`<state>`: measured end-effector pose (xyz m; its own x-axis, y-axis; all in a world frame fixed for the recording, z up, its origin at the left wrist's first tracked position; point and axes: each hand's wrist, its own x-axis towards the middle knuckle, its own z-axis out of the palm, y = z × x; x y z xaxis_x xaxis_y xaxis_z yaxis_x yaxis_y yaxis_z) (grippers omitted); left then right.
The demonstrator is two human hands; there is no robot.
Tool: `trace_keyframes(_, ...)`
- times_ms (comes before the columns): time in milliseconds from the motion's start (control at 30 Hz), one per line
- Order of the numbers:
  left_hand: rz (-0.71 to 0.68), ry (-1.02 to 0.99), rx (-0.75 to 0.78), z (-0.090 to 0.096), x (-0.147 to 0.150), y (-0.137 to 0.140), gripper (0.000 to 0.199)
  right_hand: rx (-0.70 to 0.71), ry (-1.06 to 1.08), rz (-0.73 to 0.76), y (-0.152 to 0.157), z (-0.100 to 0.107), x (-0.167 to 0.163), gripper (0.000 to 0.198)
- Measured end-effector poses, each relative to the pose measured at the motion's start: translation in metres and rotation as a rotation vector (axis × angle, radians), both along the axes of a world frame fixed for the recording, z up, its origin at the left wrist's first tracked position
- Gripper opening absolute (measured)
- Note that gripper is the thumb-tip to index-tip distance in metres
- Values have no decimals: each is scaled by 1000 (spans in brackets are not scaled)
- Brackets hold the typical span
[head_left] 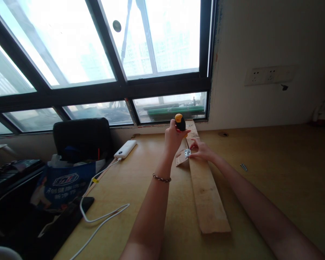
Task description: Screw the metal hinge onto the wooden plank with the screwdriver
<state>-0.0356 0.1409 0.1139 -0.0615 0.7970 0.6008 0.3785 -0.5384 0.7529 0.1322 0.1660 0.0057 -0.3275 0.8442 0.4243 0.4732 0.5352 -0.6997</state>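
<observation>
My left hand [173, 137] grips a screwdriver with a black and yellow handle [180, 122], held upright with its shaft pointing down at a small metal hinge [187, 153]. The hinge lies on a long wooden plank [206, 187] that runs away from me across the wooden table [273, 180]. A small wooden piece [181, 159] sits at the plank's left side under the hinge. My right hand [202, 150] rests on the plank with fingers pressing beside the hinge. A beaded bracelet [161, 178] circles my left wrist.
A white power bank [125, 148] with a white cable [103, 213] lies at the table's left. Loose screws [243, 167] lie to the right. A black chair [82, 137] and a blue bag [63, 184] stand left of the table. A window and a wall with sockets [269, 75] are behind.
</observation>
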Motion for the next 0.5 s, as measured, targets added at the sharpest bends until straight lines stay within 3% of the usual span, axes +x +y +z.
trace_keyframes(500,-100,9,-12,-2,-4,7,37,0,3,-1,0,0,0,82)
